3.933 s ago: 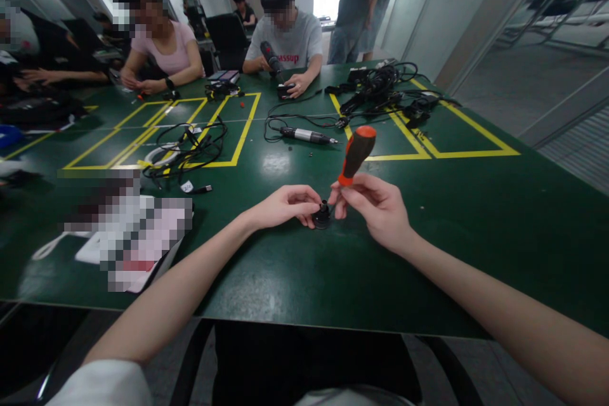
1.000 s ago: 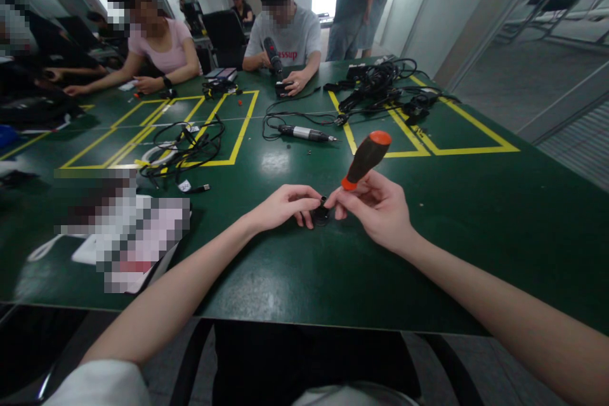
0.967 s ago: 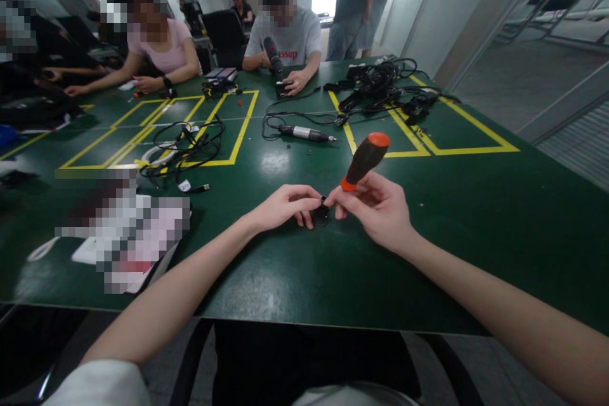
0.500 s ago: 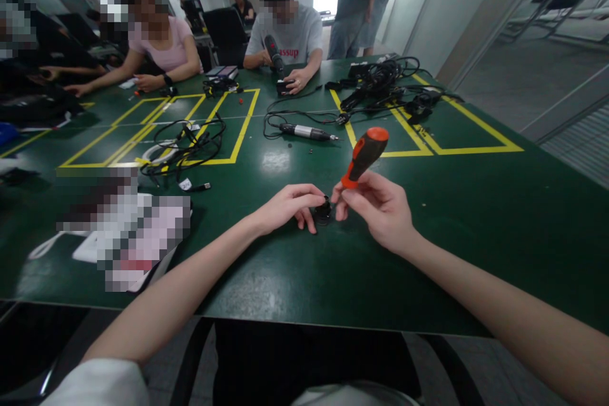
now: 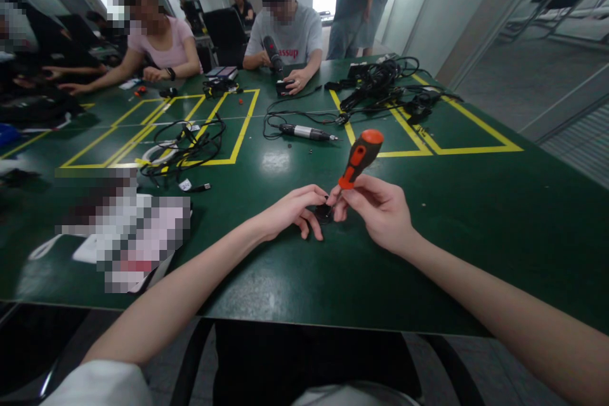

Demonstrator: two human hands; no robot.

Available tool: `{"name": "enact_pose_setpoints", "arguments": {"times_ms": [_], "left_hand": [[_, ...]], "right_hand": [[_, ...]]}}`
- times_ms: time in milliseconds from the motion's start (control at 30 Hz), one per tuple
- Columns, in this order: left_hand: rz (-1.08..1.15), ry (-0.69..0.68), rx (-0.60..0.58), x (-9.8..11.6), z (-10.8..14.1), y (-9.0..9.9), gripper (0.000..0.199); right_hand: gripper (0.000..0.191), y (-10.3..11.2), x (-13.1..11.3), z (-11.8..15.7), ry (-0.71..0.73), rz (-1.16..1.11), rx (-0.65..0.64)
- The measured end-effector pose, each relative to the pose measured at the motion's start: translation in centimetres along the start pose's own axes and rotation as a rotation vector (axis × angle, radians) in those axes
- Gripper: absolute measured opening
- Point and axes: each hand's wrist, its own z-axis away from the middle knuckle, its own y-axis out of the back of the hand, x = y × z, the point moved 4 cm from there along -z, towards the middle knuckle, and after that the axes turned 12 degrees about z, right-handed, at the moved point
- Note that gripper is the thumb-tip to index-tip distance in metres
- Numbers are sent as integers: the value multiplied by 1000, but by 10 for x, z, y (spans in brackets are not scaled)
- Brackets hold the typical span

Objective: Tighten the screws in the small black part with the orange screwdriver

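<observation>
An orange-and-black screwdriver (image 5: pixel 360 158) is pinched near its collar by my right hand (image 5: pixel 380 209). Its handle leans up to the right, and the shaft points down at a small black part (image 5: pixel 324 213) on the green table. My left hand (image 5: pixel 297 212) grips that part from the left with its fingertips, the other fingers resting by the table. Fingers cover much of the part, so its kind and the screwdriver's tip cannot be made out.
Beyond my hands lies a silver-and-black electric screwdriver (image 5: pixel 307 132) with a cord. Tangled black cables (image 5: pixel 380 79) lie at the far right, more cables (image 5: pixel 183 146) at left. A phone-like pink item (image 5: pixel 157 235) is near left. Across the table a person (image 5: pixel 285 32) holds a tool.
The screwdriver has tipped slightly left and lower, its shaft now closer to the black part. My left fingers have shifted a little. Across the table, a person in pink has moved a hand.
</observation>
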Motion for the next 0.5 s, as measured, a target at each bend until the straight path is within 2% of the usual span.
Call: {"name": "enact_pose_setpoints", "arguments": {"times_ms": [500], "left_hand": [[-14, 10, 47, 2, -1, 0, 25]], "right_hand": [[37, 3, -2, -1, 1, 48, 71]]}}
